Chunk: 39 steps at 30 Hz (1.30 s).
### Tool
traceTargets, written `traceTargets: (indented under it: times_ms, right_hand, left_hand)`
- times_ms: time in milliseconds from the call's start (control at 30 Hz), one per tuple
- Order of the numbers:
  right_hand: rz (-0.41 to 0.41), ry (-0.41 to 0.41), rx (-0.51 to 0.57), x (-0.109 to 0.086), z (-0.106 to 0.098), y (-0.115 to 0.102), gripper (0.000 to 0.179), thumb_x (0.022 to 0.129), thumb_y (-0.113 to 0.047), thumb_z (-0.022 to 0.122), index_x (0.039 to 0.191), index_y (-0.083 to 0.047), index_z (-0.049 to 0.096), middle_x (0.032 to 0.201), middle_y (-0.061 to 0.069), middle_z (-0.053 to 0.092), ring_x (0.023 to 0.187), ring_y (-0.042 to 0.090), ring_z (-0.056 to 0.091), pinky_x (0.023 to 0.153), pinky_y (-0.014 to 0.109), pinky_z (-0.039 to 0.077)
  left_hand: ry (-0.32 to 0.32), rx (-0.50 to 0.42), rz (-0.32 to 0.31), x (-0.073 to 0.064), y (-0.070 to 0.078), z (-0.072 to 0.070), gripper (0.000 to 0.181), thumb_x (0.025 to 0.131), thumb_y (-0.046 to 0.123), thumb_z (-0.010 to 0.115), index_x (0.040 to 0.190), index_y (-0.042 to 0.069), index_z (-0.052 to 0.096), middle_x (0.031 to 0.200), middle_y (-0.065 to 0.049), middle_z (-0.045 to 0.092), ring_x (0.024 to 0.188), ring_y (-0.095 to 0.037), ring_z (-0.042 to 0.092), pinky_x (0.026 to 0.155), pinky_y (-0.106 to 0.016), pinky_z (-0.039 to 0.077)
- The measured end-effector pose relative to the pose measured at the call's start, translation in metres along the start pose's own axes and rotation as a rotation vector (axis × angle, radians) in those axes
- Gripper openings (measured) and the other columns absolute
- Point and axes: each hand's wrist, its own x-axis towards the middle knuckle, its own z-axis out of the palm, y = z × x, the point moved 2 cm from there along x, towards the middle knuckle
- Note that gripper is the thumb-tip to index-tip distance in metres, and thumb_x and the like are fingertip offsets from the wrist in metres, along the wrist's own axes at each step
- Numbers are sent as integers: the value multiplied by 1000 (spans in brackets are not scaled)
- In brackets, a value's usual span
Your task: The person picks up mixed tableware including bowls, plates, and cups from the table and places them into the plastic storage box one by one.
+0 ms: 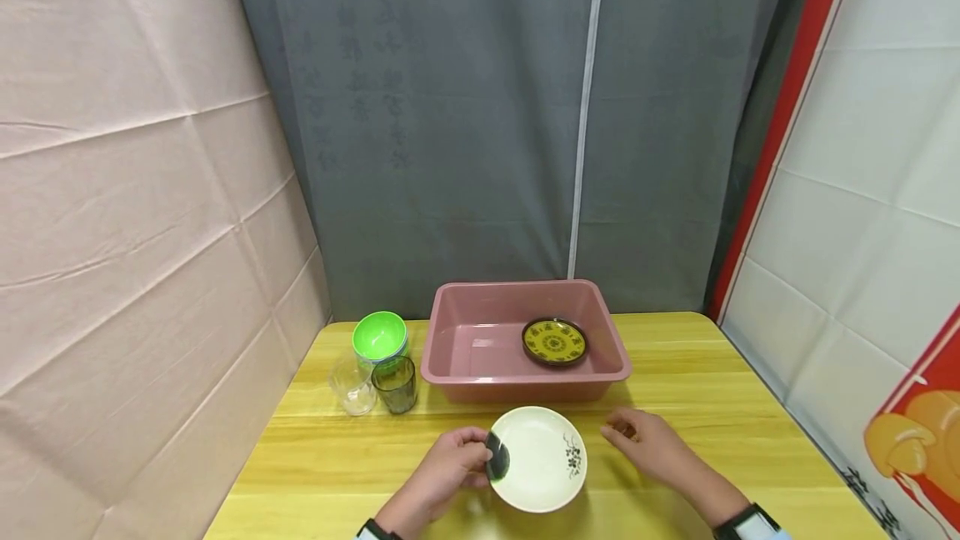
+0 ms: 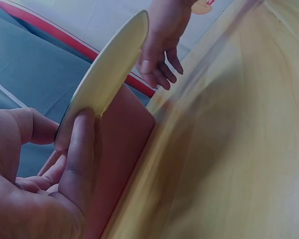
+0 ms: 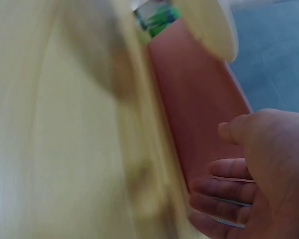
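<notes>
Nearest the viewer, the left hand (image 1: pixel 442 473) is gripping one white plate (image 1: pixel 542 458) by its left rim, fingers (image 2: pixel 79 149) curled round the edge, holding it tilted just above the tabletop (image 1: pixel 750 407). The right hand (image 1: pixel 652 444) is hovering just beside the plate, fingers released and grasping nothing. Behind the plate, one pink plastic basin (image 1: pixel 480 344) is holding one yellow patterned dish (image 1: pixel 555 341). Left of the basin are standing one clear glass (image 1: pixel 352 386), one dark glass (image 1: pixel 395 383) and one green bowl (image 1: pixel 379 335).

Blurred table (image 3: pixel 65 124) in right-wrist view
</notes>
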Motion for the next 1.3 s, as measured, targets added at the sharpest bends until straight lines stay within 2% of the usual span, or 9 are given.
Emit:
traceTargets:
  times_ms: [167,300,400,500,700,833,1000,1133,1300]
  right_hand:
    - [-13,64,-150,-4,-2,12,30,103,-26,82,122,-3,77,118,8,78,107,30,75,93,53,63]
    - [-38,71,-213,-7,-3,18,32,101,-27,83,123,-4,77,118,8,77,111,32,73,95,54,61]
    - [-39,57,-208,-9,-3,20,31,101,-27,83,122,-5,77,116,5,77,109,29,73,94,52,62]
    - [-15,33,-153,-10,-3,23,30,102,-26,82,123,-5,76,117,6,76,108,27,74,92,49,63]
    - [34,9,-49,-13,-3,26,33,103,-26,81,125,-3,75,120,8,75,108,28,76,92,49,64]
    - [20,8,-36,-16,-4,27,35,104,-29,80,126,-3,74,122,8,75,109,30,75,92,51,64]
    - [-11,25,-66,-18,-5,28,33,104,-29,80,125,-4,74,120,6,74,108,27,74,91,49,64]
    - [-28,45,-85,-20,-6,26,32,104,-28,80,124,-4,75,120,6,75,108,27,74,92,48,64]
    - [-44,45,-87,-24,-8,21,33,104,-28,80,125,-3,75,121,7,74,110,29,74,93,48,63]
  left_hand:
    - [-35,19,10,-3,13,0,26,95,3,63,118,-7,70,98,-5,74,83,-17,71,74,-31,64]
    - [-52,38,16,-3,28,-1,27,97,3,62,120,-9,68,98,-5,73,82,-16,72,75,-32,65]
    - [-55,45,6,0,41,-3,27,97,4,62,119,-9,68,98,-5,73,81,-15,72,75,-32,66]
    - [-55,57,0,5,55,-6,26,96,4,63,119,-9,68,98,-6,73,81,-15,73,75,-32,66]
    - [-37,92,46,17,83,-10,32,99,5,63,125,-13,68,106,-11,75,88,-17,75,81,-34,67]
    - [-23,88,79,30,96,-9,32,101,3,63,127,-16,68,111,-16,75,91,-19,77,84,-37,67]
    - [8,97,108,56,112,-5,32,101,2,63,128,-15,68,118,-20,73,91,-20,78,82,-36,68]
    - [17,104,100,78,126,0,32,102,2,63,129,-15,69,117,-21,75,90,-20,79,80,-33,67]
    - [-13,122,70,105,139,8,29,105,4,62,128,-13,69,112,-19,76,92,-20,80,87,-36,67]
